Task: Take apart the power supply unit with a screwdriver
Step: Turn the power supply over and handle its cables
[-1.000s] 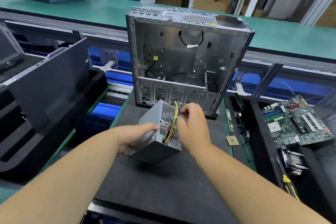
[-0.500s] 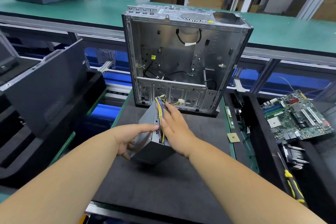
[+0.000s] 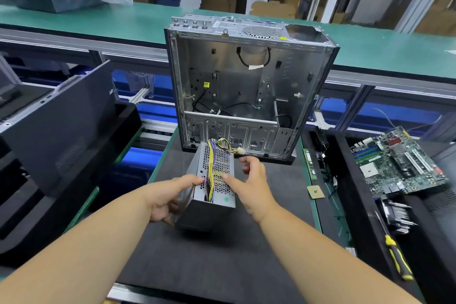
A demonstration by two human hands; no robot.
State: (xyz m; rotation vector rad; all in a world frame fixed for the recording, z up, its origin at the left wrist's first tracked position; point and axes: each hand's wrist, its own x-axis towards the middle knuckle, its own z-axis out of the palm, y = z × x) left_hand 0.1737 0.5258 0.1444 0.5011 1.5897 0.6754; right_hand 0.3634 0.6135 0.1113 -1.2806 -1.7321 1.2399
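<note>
Power supply unit (image 3: 212, 180), a grey sheet-metal box, stands tipped on the dark mat in front of the gutted computer case (image 3: 246, 81). The left hand (image 3: 170, 195) grips its left edge, thumb over the top rim and fingers apparently wrapped behind, though that side is hidden. The right hand (image 3: 249, 182) is spread and loose, its thumb touching the perforated face, holding nothing.

With only one hand bracing it on a lower edge, the box could topple or skid across the mat if the left hand's hold slackens. Its stamped edges look sharp enough to nick a finger. A bundle of yellow, purple and black wires (image 3: 211, 173) runs down the mesh face to a pale connector (image 3: 240, 151); these may snag or get pinched once the casing is opened.

The screwdriver (image 3: 397, 258), with a yellow-and-black handle, lies well apart on the right, so reaching for it means letting the unit rest unsupported. Beyond it sit a finned heatsink (image 3: 397, 217) and a green motherboard (image 3: 397, 163). The counter (image 3: 123, 20) behind is smooth green.
</note>
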